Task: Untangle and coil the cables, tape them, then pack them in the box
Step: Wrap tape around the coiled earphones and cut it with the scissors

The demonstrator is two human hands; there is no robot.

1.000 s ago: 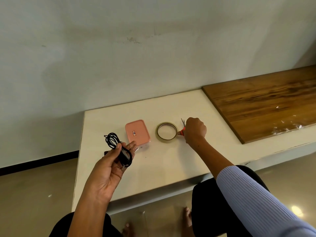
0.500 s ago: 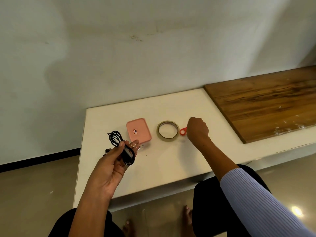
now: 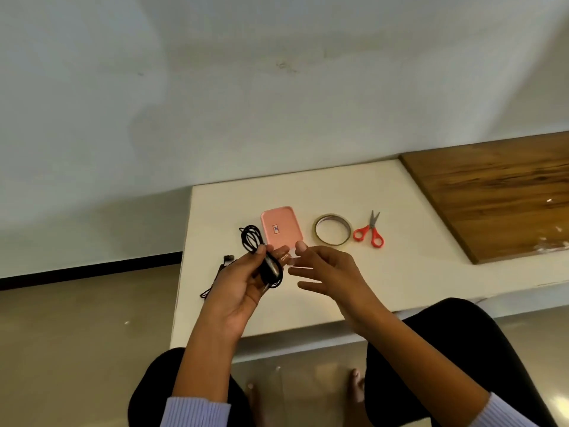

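Left hand (image 3: 243, 285) grips the coiled cable (image 3: 261, 257) above the counter (image 3: 409, 272), right hand (image 3: 326, 272) open beside it near a clear tape strip (image 3: 289, 260): the strip could fold onto itself, or loosened loops could spring apart.

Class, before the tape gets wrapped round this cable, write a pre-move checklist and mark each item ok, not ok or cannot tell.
1. Coiled black cable gripped in left hand: ok.
2. Whole cable gathered: not ok, a loose end hangs off the table edge.
3. Clear tape strip cut and at the cable: ok.
4. Right hand free: ok, fingers open.
5. Scissors set down beside tape roll: ok.
6. Pink box open: not ok, lid on.
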